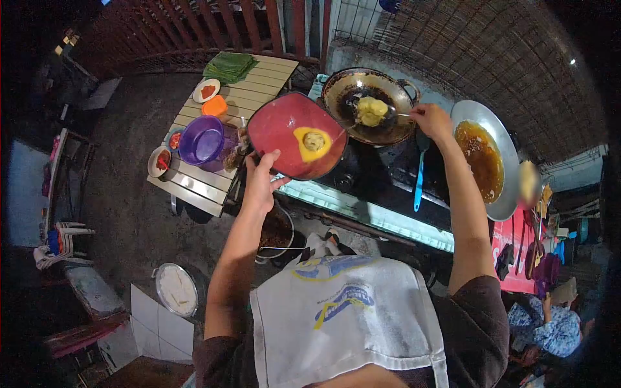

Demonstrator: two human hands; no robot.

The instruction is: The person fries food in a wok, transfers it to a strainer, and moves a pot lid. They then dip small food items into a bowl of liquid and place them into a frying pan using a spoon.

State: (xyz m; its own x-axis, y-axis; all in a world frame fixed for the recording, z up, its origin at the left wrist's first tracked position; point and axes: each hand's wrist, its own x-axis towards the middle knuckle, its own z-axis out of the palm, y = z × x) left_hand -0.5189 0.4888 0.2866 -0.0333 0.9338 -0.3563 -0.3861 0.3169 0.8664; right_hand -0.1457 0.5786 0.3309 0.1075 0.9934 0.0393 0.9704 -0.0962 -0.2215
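Tilted in my left hand [264, 176] is a red plate [281, 119] with a dark rim, my thumb on top of its near edge. Yellow liquid that looks like beaten egg [313, 154] is pooled on it around a beige lump [314, 141]. My right hand [432, 121] is closed around the thin handle of a metal spoon [401, 115] over the wok [341, 83]. At the spoon's far end, a yellow egg-coated mass [372, 111] sits in the wok over dark oil; it hides the spoon's head.
A blue spatula [420, 174] lies on the black stove right of the wok. Farther right stands a large metal pan [508, 149] of brown liquid. The slatted table [268, 74] at left bears a purple bowl [202, 139], leaves [229, 66] and small bowls. Below is a pot [278, 236].
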